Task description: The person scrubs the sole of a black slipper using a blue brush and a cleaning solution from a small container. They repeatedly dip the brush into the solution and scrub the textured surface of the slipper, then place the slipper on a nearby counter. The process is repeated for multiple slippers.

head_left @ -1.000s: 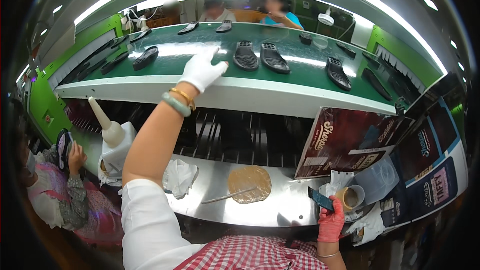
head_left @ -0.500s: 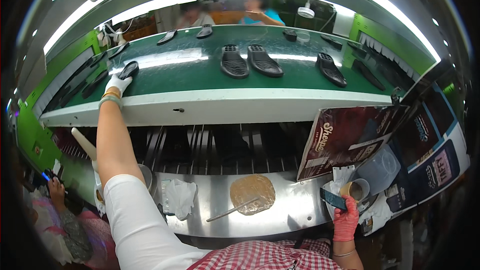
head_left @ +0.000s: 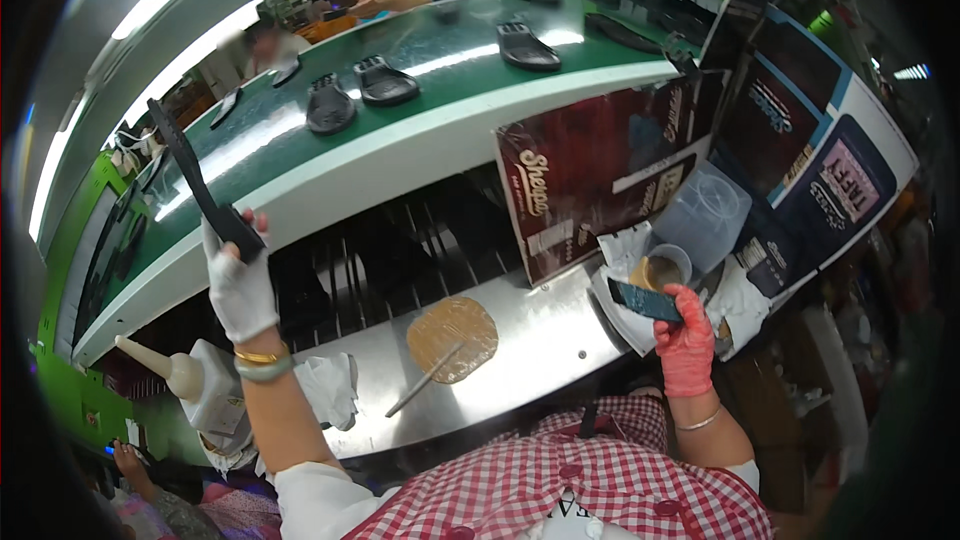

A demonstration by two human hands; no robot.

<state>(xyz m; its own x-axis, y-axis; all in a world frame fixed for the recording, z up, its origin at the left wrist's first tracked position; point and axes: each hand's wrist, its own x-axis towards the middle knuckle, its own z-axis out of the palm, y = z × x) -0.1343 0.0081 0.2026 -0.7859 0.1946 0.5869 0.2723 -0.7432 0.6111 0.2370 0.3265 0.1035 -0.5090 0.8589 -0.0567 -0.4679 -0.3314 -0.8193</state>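
Observation:
My left hand [head_left: 240, 290], in a white glove with bare fingertips, grips a black shoe sole [head_left: 188, 168] by one end. The sole is raised off the green belt and seen nearly edge-on. In a pink glove, my right hand [head_left: 686, 345] is closed on a dark teal flat block-like tool [head_left: 645, 301]; its working end is not clear. The tool is beside a small cup [head_left: 668, 266], with a clear plastic tub [head_left: 706, 212] behind it. More black soles, such as one sole [head_left: 384, 81] and another sole [head_left: 330, 105], lie on the belt.
A white-edged green belt [head_left: 440, 65] runs across the far side. Cardboard panels [head_left: 590, 165] stand at right. A brown wrapped disc [head_left: 470, 325] with a thin stick [head_left: 425, 380] lies on the metal tray [head_left: 540, 340]. A white nozzle bottle [head_left: 210, 390] stands left. Other people sit nearby.
My left hand has lifted a sole off the belt and drawn it back toward me. The view has turned rightward. My right hand keeps the teal tool beside the cup.

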